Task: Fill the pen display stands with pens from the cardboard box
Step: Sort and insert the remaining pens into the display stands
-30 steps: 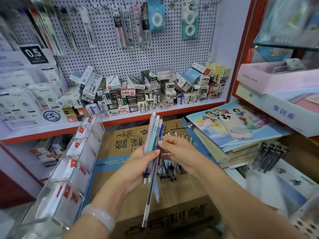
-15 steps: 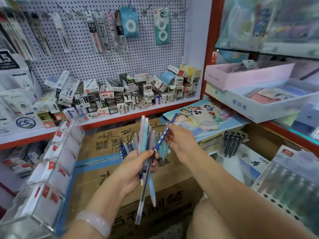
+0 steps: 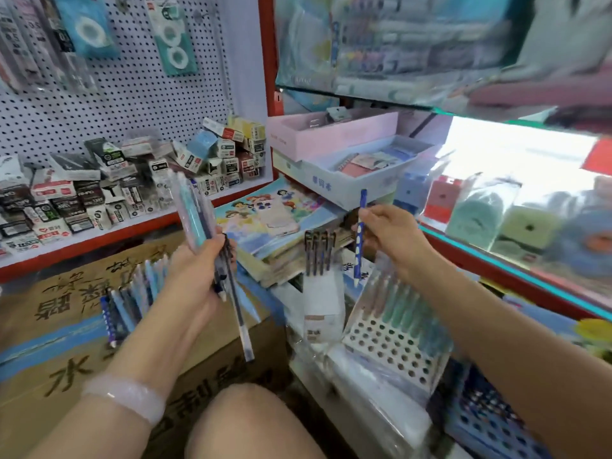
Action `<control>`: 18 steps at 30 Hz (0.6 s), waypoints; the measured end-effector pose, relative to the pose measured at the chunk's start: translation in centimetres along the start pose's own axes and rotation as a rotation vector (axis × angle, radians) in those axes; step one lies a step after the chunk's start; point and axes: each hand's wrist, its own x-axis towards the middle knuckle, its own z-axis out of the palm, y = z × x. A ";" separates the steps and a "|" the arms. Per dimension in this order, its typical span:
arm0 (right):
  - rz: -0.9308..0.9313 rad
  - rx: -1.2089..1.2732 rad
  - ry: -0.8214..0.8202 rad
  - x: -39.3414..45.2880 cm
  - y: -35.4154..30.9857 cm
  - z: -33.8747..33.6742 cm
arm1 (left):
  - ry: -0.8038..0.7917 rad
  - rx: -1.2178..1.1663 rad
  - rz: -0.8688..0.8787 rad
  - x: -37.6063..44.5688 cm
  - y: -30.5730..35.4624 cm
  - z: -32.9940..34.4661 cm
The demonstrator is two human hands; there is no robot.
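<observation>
While the view is swinging right, away from the clear acrylic tiered stand that was filling the near left half a second ago, the right hand (image 3: 390, 238) is carrying a single dark blue pen with pale dots (image 3: 360, 233) away from the bundle and out to the right, its fingers pinching the barrel so that it is hanging nearly upright above the white perforated pen display stand (image 3: 387, 342), which is lying tilted in crinkled clear wrapping near right with pastel green and blue pens already standing along its far rows. The left hand (image 3: 195, 273) is gripping a mixed bundle of pastel and clear pens (image 3: 198, 220), fingers clamped round their middles, one long clear pen drooping down toward the brown cardboard box with blue tape (image 3: 66, 326), on whose lid more loose blue and white pens (image 3: 132, 293) are lying. This shift is suggesting that sorting is giving way to placing: the dotted pen is probably heading for one of the open holes in the near rows, though most holes are staying unfilled. Writing is mostly blurring out; large dark Chinese characters are running across the box, one near the bottom looking like "水", and the pale blue tray (image 3: 337, 183) on the far shelf is showing blue characters too soft to read.
</observation>
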 end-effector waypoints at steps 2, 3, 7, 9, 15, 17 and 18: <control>-0.046 -0.083 0.087 -0.4 0.2 -3.1 | -0.047 0.011 -0.012 -0.3 -0.9 1.8; -0.056 -0.106 0.118 -0.8 0.5 -4.4 | -0.077 0.024 -0.028 -0.5 -1.6 2.7; -0.048 -0.157 0.172 -2.8 2.1 -8.8 | -0.147 0.121 -0.073 -2.5 -3.9 6.0; -0.041 -0.176 0.177 -4.4 2.6 -10.9 | -0.174 0.159 -0.076 -3.9 -4.9 7.5; -0.077 -0.376 0.297 -9.8 4.9 -16.7 | -0.347 0.180 -0.179 -8.3 -9.0 12.0; -0.036 -0.404 0.309 -11.8 5.9 -17.9 | -0.400 0.222 -0.197 -9.6 -10.4 13.0; -0.014 -0.423 0.318 -12.8 6.5 -18.2 | -0.426 0.239 -0.204 -10.2 -10.9 13.3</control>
